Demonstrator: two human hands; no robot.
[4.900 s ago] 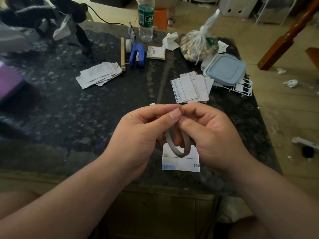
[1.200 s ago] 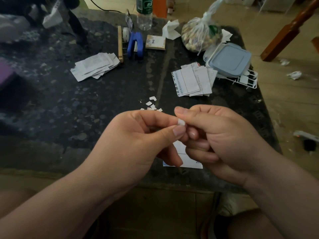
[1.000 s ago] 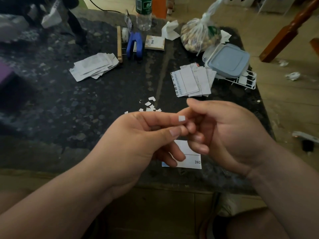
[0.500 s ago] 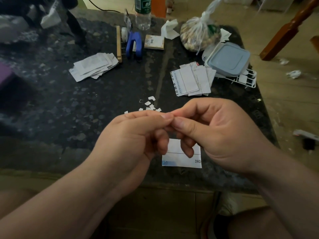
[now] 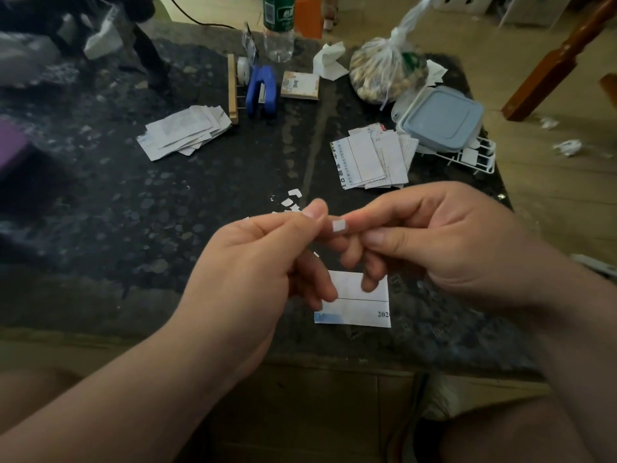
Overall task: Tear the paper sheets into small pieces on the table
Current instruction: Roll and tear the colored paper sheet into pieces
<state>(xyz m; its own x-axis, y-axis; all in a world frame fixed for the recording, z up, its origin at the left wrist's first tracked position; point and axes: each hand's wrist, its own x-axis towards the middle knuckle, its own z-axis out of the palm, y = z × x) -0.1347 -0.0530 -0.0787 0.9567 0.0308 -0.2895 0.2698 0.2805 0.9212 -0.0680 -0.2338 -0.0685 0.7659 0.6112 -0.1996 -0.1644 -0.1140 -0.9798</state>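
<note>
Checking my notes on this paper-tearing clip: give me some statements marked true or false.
1. A small white scrap sits where the left hand and right hand meet. True.
2. The blue-lidded container stands far left. False: it is on the right.
3. Torn bits lie on the table beyond the hands. True.
4. The printed sheet under the hands is crumpled. False: it lies flat.

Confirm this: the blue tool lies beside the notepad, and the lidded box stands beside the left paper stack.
Wrong stack: the head view shows the lidded box beside the right paper stack. The blue tool does lie beside the notepad.
</note>
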